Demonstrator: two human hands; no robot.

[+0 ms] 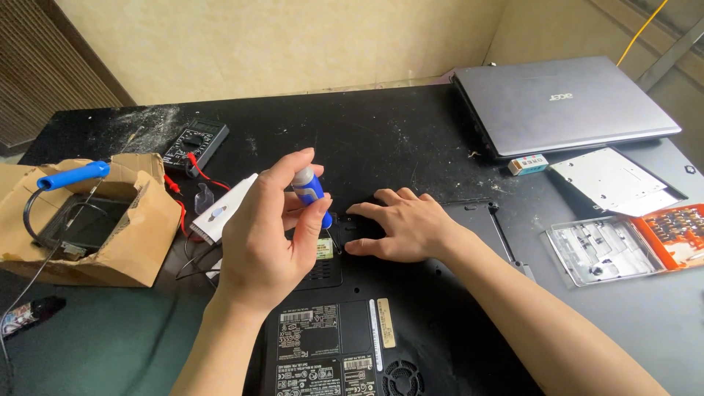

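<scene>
The black upturned laptop [411,323] lay nearest, its lower edge cut off, matte plastic with stickers and a round vent. Above its middle, the left hand [268,235] pinched a blue-and-white screwdriver [312,192] upright, the tip hidden behind the fingers. The right hand [400,224] rested flat and open on the laptop's base. Left of the laptop sat a torn cardboard box [125,235].

Left hand [268,231] holds a blue screwdriver [312,192] (upright) over the black laptop [411,323].
</scene>
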